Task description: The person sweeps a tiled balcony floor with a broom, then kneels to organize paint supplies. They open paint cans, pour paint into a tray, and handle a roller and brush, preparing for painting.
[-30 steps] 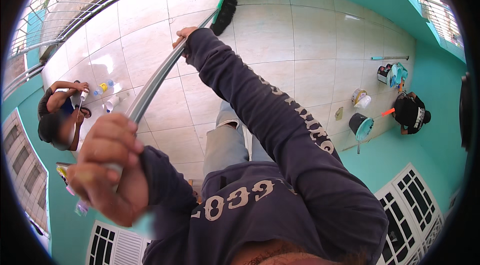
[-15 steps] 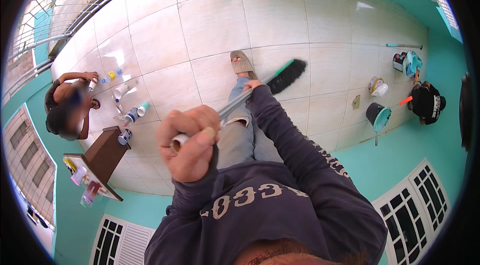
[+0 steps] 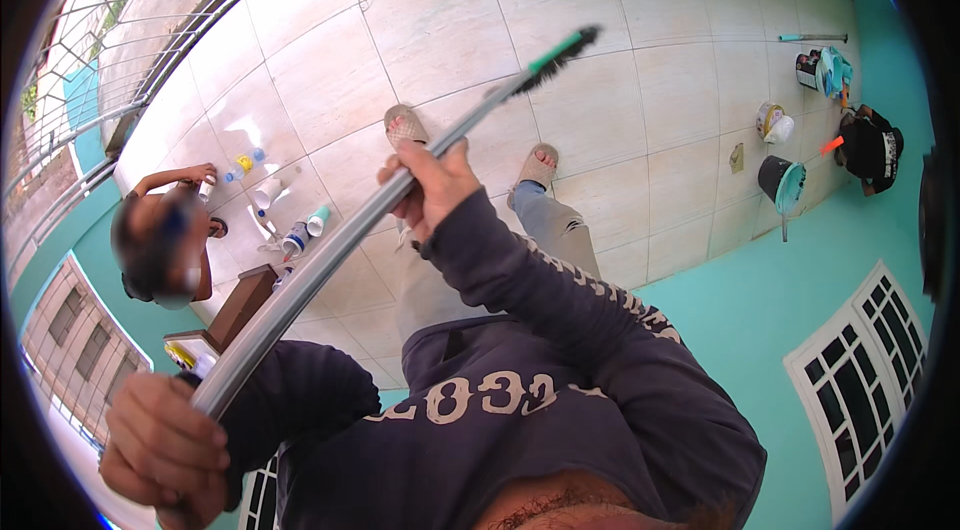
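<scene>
A: What is being held?

B: A long broom (image 3: 310, 280) with a grey handle. It slants across the view from lower left to upper centre, in front of the wearer's body.

A: And the hands?

B: Both are on it. The left grip (image 3: 165, 450) is wrapped around the near end of the handle, at lower left. The right grip (image 3: 435, 185) clasps the handle farther along, fingers curled about it.

A: Where is the sweeping end?

B: Beyond the feet, over the pale tiled floor (image 3: 665, 95). A green bar (image 3: 552, 51) carries black bristles (image 3: 563, 61); they are blurred, and I cannot tell whether they touch the tiles.

A: What stands close by?

B: Below the handle are two feet in beige sandals (image 3: 402, 120), set apart. To the left, a brown desk (image 3: 243, 308) is partly hidden by the handle, with a white cup (image 3: 268, 193) on the floor near it.

A: Anyone else?

B: A co-worker (image 3: 195, 248) is at far left, near the cup. Another person in a black shirt (image 3: 872, 152) is at far right, by the teal wall (image 3: 725, 280), with a dark bucket (image 3: 775, 178) nearby.
</scene>
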`<state>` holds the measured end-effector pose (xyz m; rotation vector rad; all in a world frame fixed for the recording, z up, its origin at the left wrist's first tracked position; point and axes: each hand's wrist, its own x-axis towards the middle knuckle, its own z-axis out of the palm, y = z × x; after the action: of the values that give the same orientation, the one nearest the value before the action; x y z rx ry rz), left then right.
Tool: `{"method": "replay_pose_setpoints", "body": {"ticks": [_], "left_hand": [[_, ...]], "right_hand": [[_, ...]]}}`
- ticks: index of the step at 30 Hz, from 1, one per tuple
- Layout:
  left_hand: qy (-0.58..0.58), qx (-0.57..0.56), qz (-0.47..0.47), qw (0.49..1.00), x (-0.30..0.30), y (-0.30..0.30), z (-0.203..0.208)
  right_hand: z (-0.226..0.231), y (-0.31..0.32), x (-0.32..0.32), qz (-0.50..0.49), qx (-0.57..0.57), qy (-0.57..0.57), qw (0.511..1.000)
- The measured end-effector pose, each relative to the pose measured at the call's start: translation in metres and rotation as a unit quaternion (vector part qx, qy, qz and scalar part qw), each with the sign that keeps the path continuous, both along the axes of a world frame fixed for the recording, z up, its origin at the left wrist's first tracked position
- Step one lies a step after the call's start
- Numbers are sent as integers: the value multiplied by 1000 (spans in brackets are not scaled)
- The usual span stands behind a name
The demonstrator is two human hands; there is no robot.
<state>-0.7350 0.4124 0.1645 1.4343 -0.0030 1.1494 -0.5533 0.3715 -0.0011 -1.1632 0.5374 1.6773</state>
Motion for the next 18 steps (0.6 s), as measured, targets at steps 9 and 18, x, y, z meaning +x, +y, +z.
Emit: {"method": "replay_pose_setpoints", "body": {"ticks": [9, 18], "left_hand": [[-2, -394, 250, 884, -13, 71, -146], [77, -85, 322, 940, -140, 159, -82]], "right_hand": [[-409, 70, -24, 125, -269, -23, 955], [-134, 338, -201, 281, 37, -140, 949]]}}
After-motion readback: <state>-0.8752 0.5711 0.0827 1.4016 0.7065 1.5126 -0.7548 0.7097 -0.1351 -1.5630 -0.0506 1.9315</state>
